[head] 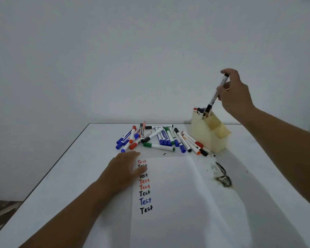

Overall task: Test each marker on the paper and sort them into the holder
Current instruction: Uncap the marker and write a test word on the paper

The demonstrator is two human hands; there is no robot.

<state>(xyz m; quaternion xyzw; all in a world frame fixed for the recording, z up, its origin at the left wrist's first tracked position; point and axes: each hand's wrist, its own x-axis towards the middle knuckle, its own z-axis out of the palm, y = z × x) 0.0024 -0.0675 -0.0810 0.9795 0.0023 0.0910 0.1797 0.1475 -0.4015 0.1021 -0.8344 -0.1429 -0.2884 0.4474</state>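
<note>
Above the holder [210, 135], at the table's far right, the right hand [235, 93] pinches a black marker [216, 93] between thumb and fingers near its upper end, the other fingers curled around it. The marker's long axis runs steeply down and a little to the left, black cap lowest, and that cap sits right at the mouth of the holder's rear compartment, among the red, blue and black caps already standing there; whether it has gone in among them or only touches their tops I cannot tell. The drop looks like a short one straight along the barrel, and the standing markers crowding that slot are the only thing likely to block it. The holder's lower front compartments look bare from this angle. To the left of the holder lies the pile [159, 138] of untested markers, blue, red, green and black, fanned in all directions, its nearest members lying just beside the holder's base. Nearer the person, the paper [177, 194] carries a column of the word Test in red, black and blue down its left edge. The left hand [123, 169] rests flat on the paper's top left corner with fingers straight, covering part of the upper words and holding nothing; it is the nearer hand to the pile. A dark scorched-looking stain [223, 178] marks the table [64, 167] right of the paper, well clear of both hands.
</note>
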